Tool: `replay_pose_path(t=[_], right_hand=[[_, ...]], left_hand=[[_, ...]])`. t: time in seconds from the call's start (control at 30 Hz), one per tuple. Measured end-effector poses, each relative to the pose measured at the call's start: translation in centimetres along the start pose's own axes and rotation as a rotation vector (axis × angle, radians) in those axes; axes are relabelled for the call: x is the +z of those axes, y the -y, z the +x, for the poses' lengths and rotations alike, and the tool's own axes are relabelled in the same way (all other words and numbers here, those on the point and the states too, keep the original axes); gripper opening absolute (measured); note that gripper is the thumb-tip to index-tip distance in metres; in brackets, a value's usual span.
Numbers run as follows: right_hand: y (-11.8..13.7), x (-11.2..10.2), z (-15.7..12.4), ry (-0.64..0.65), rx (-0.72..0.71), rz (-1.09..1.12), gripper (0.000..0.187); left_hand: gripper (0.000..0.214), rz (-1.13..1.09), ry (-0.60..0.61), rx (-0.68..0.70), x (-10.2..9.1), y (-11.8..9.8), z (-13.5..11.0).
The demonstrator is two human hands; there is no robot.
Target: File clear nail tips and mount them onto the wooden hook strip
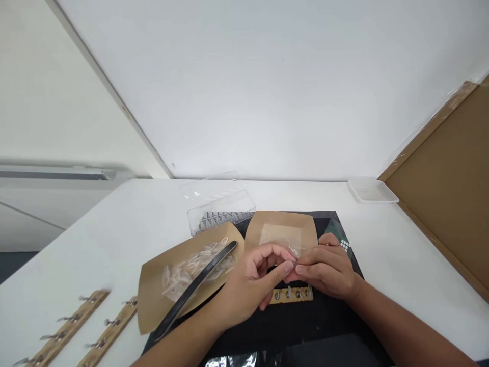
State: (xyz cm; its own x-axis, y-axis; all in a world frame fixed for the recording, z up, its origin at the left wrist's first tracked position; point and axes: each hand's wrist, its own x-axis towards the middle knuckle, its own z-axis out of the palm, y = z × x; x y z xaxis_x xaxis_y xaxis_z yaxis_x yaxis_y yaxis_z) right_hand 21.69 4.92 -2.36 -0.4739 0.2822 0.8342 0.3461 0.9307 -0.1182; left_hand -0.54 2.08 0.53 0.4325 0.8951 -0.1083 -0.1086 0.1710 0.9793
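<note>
A plain white wall (282, 102) rises directly behind the white worktop (416, 275), lit softly and evenly. Beyond the worktop's left side stands a creamier panel (49, 97), divided from the wall by 1 slanting narrow strip (109, 87). Also left of the worktop are 1 long grey bar (53, 173) and, lower, a dark patch of floor (15, 264). Brown cardboard (451, 178) borders the worktop's right side.

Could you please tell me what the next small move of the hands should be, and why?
Probably turn the small piece slightly to check its alignment: the left hand pinches it, the right hand has its fingers right beside it, they largely hide it, and the wooden strip lies close by.
</note>
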Motion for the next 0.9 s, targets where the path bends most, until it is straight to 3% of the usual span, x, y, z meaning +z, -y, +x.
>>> replay_pose_path(t=[0.47, 0.73, 0.9], right_hand=[[0.6, 1.5, 1.0, 0.026, 0.139, 0.053, 0.038], [0.5, 1.1, 0.7, 0.078, 0.142, 0.127, 0.042], [0.3, 0.1, 1.3, 0.18, 0.151, 0.22, 0.045]], left_hand=[[0.05, 0.044, 0.03, -0.076, -0.8, 1.1, -0.1], [0.045, 0.036, 0.009, -0.066, -0.9, 1.0, -0.1], [0.056, -0.021, -0.023, -0.051, -0.7, 1.0, -0.2]])
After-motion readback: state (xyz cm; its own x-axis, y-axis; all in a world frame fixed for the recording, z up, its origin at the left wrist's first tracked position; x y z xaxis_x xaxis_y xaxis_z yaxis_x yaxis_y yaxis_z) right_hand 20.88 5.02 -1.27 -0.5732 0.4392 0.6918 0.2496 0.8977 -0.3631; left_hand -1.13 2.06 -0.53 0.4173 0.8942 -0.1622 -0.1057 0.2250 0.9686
